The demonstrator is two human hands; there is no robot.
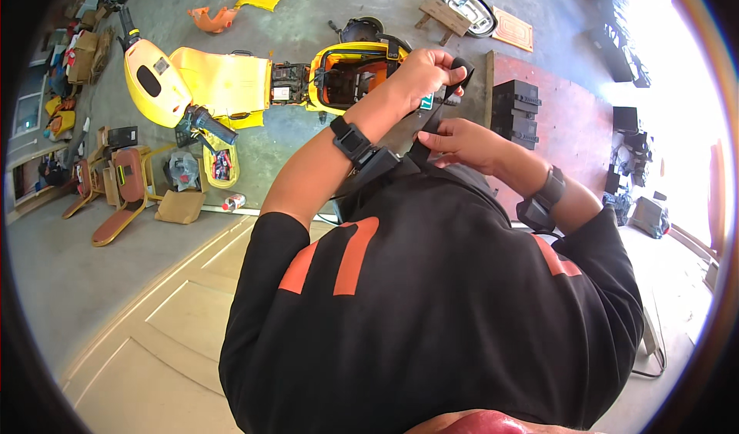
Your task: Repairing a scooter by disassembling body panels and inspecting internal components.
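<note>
Flat black strap (434,120): stretched between the two hands, out past the person's chest, just by the rear end of the yellow plastic-bodied scooter (219,80). Far end is folded into a loop.
Strap progress: both hands have a grip on it, so I'd call it mid-handling. I can't make out a closed buckle or where the near end goes, so no clue how much is left.
Left hand (422,72): the farther one. Fingers curled in, thumb and fingertips pinching the strap at the loop.
Right hand (464,143): nearer and a bit to the right. Half closed, pinching the lower stretch with the thumb showing; the fingertips are partly hidden.
Wrists: chunky black strapped-on gadget (356,143) on the left, a similar rounded black gadget (541,199) on the right.
Scooter state: stripped-looking, rear compartment uncovered. My guess is the panel removal is well along and refitting isn't.
Loose bits: curved orange plastic shell (213,20) and bent yellow plastic strip (259,2), both on the floor at the far left.
Right side: black plastic boxes (516,110) on a flat reddish board (566,114).
</note>
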